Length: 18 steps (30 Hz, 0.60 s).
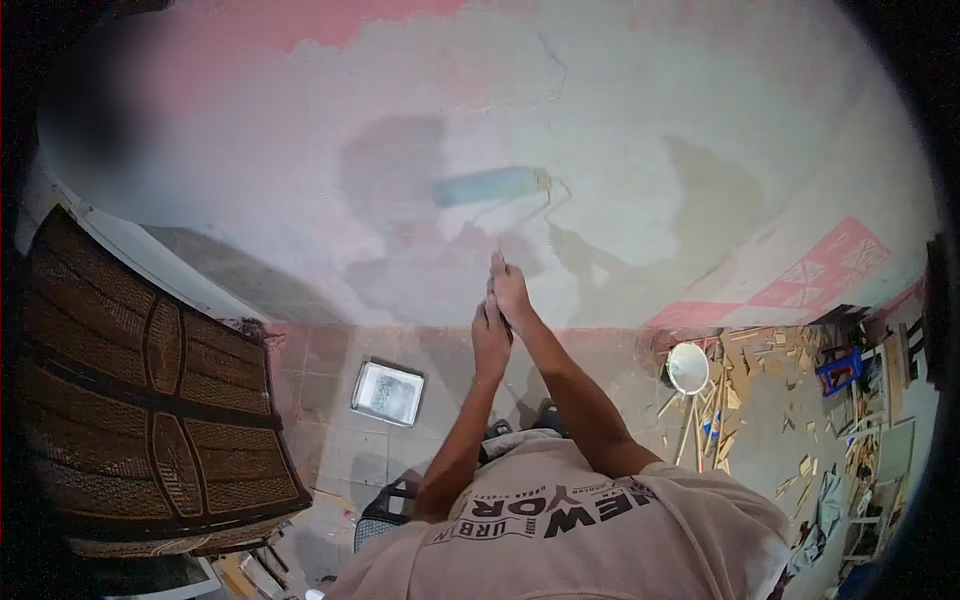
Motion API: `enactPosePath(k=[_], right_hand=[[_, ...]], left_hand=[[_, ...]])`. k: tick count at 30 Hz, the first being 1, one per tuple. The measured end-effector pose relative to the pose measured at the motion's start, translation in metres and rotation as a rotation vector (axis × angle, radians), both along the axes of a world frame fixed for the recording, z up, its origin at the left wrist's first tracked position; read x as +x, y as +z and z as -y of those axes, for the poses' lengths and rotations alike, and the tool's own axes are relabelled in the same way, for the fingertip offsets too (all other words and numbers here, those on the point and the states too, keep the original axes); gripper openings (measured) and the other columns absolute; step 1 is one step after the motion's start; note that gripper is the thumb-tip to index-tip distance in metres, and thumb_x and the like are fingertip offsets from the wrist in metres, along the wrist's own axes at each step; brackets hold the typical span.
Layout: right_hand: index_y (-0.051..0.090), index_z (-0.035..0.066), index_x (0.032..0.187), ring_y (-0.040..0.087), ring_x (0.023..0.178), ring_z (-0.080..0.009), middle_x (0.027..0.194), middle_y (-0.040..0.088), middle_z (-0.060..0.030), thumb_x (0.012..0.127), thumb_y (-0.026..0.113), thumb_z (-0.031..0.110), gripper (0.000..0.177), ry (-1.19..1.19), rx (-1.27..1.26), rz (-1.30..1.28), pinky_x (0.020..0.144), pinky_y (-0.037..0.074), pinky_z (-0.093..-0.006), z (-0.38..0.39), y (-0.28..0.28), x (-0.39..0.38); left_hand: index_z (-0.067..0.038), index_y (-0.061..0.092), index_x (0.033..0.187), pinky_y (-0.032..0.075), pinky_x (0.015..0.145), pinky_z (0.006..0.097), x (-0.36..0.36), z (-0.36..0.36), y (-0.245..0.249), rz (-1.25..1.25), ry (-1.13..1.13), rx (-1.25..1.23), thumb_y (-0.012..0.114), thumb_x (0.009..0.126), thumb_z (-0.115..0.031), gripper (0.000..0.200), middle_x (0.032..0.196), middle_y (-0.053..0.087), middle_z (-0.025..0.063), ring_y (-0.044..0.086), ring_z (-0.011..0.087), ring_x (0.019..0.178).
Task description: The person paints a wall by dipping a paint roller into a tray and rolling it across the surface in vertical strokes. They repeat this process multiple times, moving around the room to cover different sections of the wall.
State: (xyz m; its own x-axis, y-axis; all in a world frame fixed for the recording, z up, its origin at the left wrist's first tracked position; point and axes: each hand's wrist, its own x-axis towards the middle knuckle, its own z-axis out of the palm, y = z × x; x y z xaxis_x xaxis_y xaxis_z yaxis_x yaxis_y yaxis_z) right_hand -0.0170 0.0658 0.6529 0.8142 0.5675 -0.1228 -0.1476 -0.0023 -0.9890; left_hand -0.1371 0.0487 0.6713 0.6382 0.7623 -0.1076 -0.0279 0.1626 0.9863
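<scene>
A paint roller (487, 187) with a light blue sleeve lies against the wall (610, 110), whose whitish paint has pink showing through. Its bent wire frame runs down toward my hands. My right hand (511, 297) is closed around the handle, and my left hand (490, 338) is wrapped round it just below. Most of the handle is hidden by my fingers. On the floor to the left of my arms sits a paint tray (388, 393) with white paint in it.
A large brown woven-panel piece of furniture (150, 390) stands at the left. To the right are a white bucket (688, 368), scattered wood scraps (770, 365) and a blue-and-red stool (838, 369). A dark mesh-backed chair (378, 528) stands by my left elbow.
</scene>
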Motion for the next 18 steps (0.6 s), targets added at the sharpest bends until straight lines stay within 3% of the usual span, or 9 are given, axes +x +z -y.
enactPosePath(k=[5, 8, 13, 16, 18], right_hand=[[0.052, 0.005, 0.067, 0.047, 0.051, -0.016, 0.057, 0.048, -0.0034, 0.105, 0.048, 0.046, 0.057, -0.021, -0.083, -0.001, 0.049, 0.039, -0.0378, 0.028, -0.041, -0.012], [0.053, 0.004, 0.07, 0.047, 0.051, -0.016, 0.058, 0.048, -0.0031, 0.105, 0.049, 0.044, 0.053, -0.053, -0.079, 0.062, 0.049, 0.039, -0.038, 0.05, -0.049, -0.019], [0.052, 0.0, 0.074, 0.045, 0.054, -0.0165, 0.058, 0.045, -0.004, 0.104, 0.051, 0.037, 0.048, -0.091, -0.006, -0.035, 0.053, 0.04, -0.0381, 0.088, -0.017, -0.02], [0.053, -0.001, 0.078, 0.047, 0.055, -0.0196, 0.059, 0.047, -0.0077, 0.104, 0.053, 0.037, 0.046, -0.12, -0.043, 0.129, 0.055, 0.041, -0.0394, 0.114, -0.026, -0.007], [0.052, 0.005, 0.076, 0.043, 0.054, -0.0119, 0.059, 0.045, -0.0007, 0.104, 0.054, 0.037, 0.043, -0.131, -0.015, 0.177, 0.051, 0.038, -0.0329, 0.137, -0.025, -0.001]], left_hand=[[0.003, 0.059, 0.103, 0.04, 0.045, 0.0294, -0.023, 0.032, -0.003, -0.036, -0.073, -0.147, 0.039, 0.11, -0.043, 0.05, 0.064, 0.054, 0.0037, 0.051, 0.0108, 0.05], [0.0, 0.058, 0.108, 0.04, 0.042, 0.0294, -0.024, 0.039, -0.032, 0.013, -0.092, -0.017, 0.036, 0.111, -0.041, 0.046, 0.062, 0.054, 0.0028, 0.052, 0.0125, 0.046], [0.001, 0.057, 0.118, 0.048, 0.049, 0.0301, -0.026, 0.067, -0.014, 0.05, -0.182, -0.014, 0.036, 0.111, -0.039, 0.046, 0.072, 0.059, 0.0058, 0.058, 0.0136, 0.055], [0.001, 0.056, 0.124, 0.049, 0.051, 0.0286, -0.013, 0.085, -0.024, 0.051, -0.224, 0.01, 0.038, 0.111, -0.038, 0.045, 0.074, 0.059, 0.0053, 0.058, 0.0122, 0.058], [0.001, 0.056, 0.126, 0.049, 0.052, 0.028, -0.004, 0.102, -0.03, 0.026, -0.258, 0.018, 0.039, 0.111, -0.038, 0.045, 0.077, 0.06, 0.005, 0.058, 0.0115, 0.059]])
